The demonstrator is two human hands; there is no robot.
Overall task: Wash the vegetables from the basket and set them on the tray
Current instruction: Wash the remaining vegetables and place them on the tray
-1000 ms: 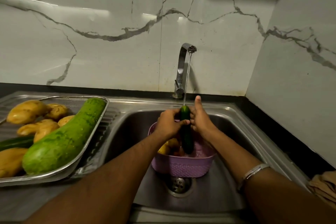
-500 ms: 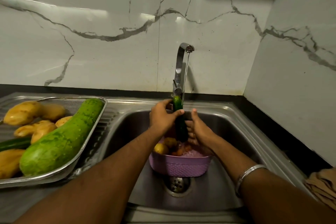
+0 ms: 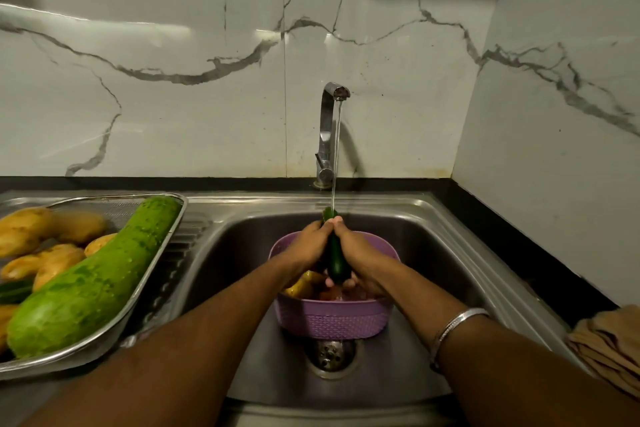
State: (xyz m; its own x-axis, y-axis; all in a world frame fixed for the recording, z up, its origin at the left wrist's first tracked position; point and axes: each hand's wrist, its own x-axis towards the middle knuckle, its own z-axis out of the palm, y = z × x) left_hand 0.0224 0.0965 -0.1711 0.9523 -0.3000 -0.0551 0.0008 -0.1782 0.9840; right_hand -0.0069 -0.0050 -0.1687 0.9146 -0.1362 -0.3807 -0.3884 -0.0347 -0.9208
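A dark green cucumber (image 3: 336,262) stands nearly upright under the running water, above the purple basket (image 3: 329,321) in the sink. My left hand (image 3: 306,246) and my right hand (image 3: 356,251) wrap around it from either side, thumbs meeting near its top. Yellow and reddish vegetables (image 3: 303,286) lie in the basket, partly hidden by my hands. On the left, the steel tray (image 3: 149,302) holds a big light green gourd (image 3: 93,284), several potatoes (image 3: 59,262) and another cucumber (image 3: 14,291).
The tap (image 3: 327,128) pours a thin stream at the back of the steel sink (image 3: 433,253), whose drain (image 3: 330,354) lies below the basket. A folded brown cloth (image 3: 609,347) sits on the right counter. Marble walls close the back and right.
Both hands slid together around the cucumber; the right hand, open beside it before, now grips it. The cucumber sits lower, over the basket.
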